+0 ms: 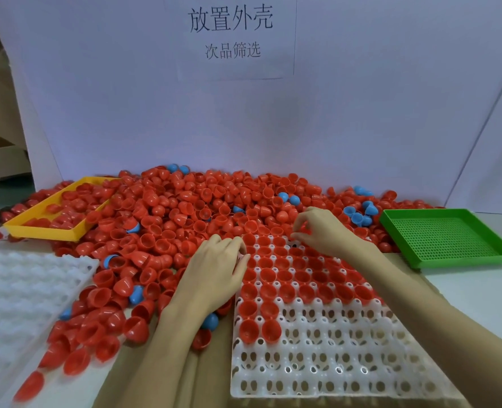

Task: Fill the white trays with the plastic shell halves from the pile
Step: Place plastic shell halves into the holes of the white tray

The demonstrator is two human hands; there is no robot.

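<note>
Red, blue shells (185, 213); white tray (332, 363); yellow bin (40, 229); green perforated bin (447, 237).

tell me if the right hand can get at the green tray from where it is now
Probably yes. The green tray sits uncovered just right of the right hand, which hovers at the white tray's far edge, with only loose shells between.

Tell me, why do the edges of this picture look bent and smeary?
Head view: the wide lens bows the green tray and backboard seams; red shell halves at lower left blur, as does the left white tray; lighting is soft, with faint shadows.
</note>
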